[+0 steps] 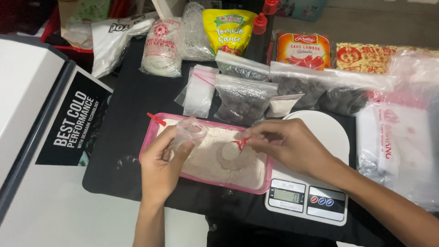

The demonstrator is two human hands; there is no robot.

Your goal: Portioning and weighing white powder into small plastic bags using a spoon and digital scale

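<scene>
Left hand: your left hand (161, 161) grasps a small clear bag (190, 132) over the pink tray (148, 137).
Right hand: your right hand (286, 144) pinches a red scoop (241, 142) in the tray's flour (215, 158).

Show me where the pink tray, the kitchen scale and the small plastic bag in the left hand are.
pink tray (147, 145), head view, on its left rim.
kitchen scale (336, 135), head view, on its bare white platform.
small plastic bag (188, 132), head view, on its open mouth above the left hand (161, 167).
</scene>
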